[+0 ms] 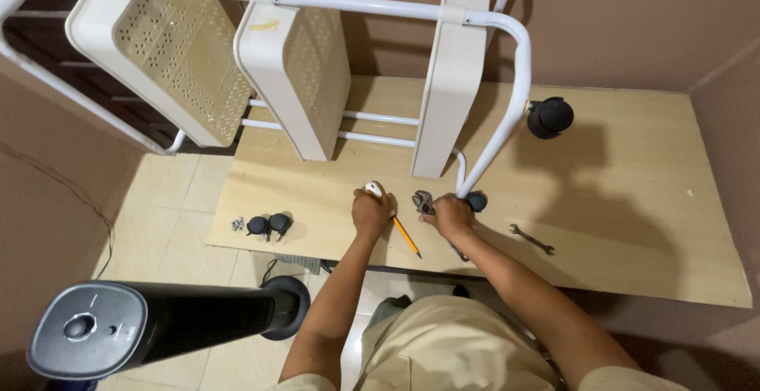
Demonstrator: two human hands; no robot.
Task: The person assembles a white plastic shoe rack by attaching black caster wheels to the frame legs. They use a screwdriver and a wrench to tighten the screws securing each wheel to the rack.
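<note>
The black caster wheel (476, 200) sits at the foot of the white tubular cart frame (518, 82), which lies tipped over on the plywood board (633, 225), and fastening it looks to be the step in hand. The right hand (450, 215) is clenched on an adjustable wrench (423, 201) just beside it; the left hand (370, 210) grips a screwdriver (404, 234). A second caster (550, 117) is already fitted. Two loose casters (269, 224) and an open-ended spanner (532, 239) lie nearby. Tightening likely calls for steady turning at the stem.
</note>
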